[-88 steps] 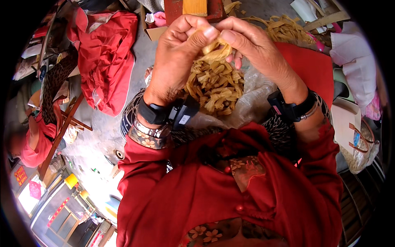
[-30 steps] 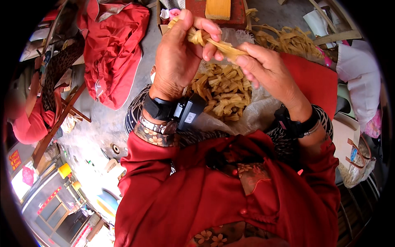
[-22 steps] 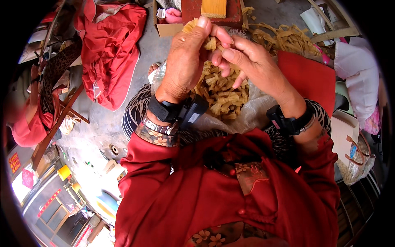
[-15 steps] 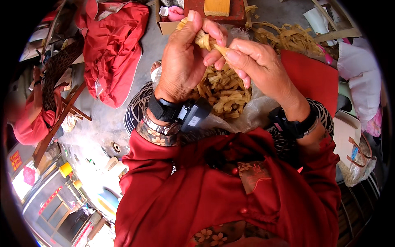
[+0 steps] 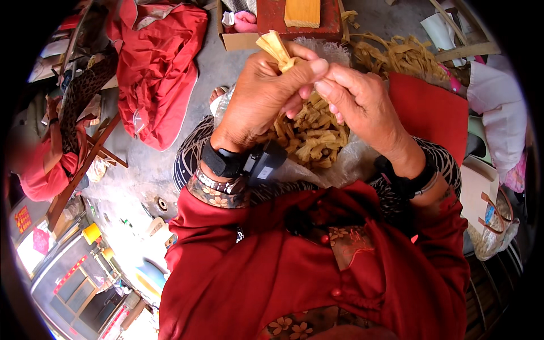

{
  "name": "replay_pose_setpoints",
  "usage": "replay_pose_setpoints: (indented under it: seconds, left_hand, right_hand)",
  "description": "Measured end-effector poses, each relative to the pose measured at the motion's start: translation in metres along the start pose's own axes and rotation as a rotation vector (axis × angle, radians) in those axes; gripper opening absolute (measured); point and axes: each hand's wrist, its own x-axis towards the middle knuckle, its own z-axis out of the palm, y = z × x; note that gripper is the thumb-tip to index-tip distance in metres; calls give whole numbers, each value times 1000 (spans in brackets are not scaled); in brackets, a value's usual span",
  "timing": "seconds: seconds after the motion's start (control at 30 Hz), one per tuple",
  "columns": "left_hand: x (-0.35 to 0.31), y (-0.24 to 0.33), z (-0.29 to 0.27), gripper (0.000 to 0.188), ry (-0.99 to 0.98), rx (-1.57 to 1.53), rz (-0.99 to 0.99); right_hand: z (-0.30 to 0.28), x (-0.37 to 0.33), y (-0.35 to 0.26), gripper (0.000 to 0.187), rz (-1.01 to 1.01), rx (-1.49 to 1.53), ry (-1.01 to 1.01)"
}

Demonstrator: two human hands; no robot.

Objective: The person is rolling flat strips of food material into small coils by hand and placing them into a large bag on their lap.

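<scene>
A flat, tan-yellow strip [image 5: 275,50], folded and knotted, looks like dried bean curd skin. My left hand [image 5: 263,93] is closed around it, with the fanned end sticking up above the fingers. At the left thumb tip, my right hand [image 5: 365,107] is closed in a pinch; the bit of strip between its fingers is mostly hidden. Below both hands, a pile of similar knotted strips [image 5: 320,144] lies in a clear plastic bag [image 5: 345,164] between my knees.
Loose long strips [image 5: 396,54] lie heaped at the far right, near a red sheet [image 5: 428,107]. A wooden block [image 5: 302,12] sits on a red box [image 5: 269,17] ahead, beside a carton [image 5: 241,41]. Red cloth [image 5: 158,68] is spread at left; another person [image 5: 48,158] sits beyond.
The left hand has rolled over, so its back now faces up and the strip's fanned end points upward. The right hand has shifted slightly right and remains pinched close to it.
</scene>
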Motion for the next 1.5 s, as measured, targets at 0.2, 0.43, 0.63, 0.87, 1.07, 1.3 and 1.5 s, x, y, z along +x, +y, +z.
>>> replay_pose_setpoints:
  seconds: [0.2, 0.43, 0.63, 0.87, 1.07, 1.3, 1.5]
  left_hand:
    - [-4, 4, -7, 9, -33, -164, 51]
    - [3, 7, -11, 7, 64, -141, 94]
    - [11, 10, -12, 7, 102, -96, 117]
    - [33, 35, -12, 5, 73, 88, 198]
    - [76, 69, -18, 6, 3, 39, 354]
    - [114, 68, -29, 5, 19, 9, 388]
    - [120, 67, -36, 8, 3, -1, 382]
  right_hand:
    - [-11, 3, -11, 25, 51, 63, -100]
    - [-14, 6, -15, 25, 132, 119, -103]
    - [-16, 13, -5, 24, 304, 317, -159]
    - [-36, 32, -1, 24, 274, 223, -145]
    - [-65, 90, -20, 27, 143, -34, 15]
    - [-79, 123, -7, 27, 108, -89, 19]
    - [-80, 133, -3, 27, 117, -86, 22]
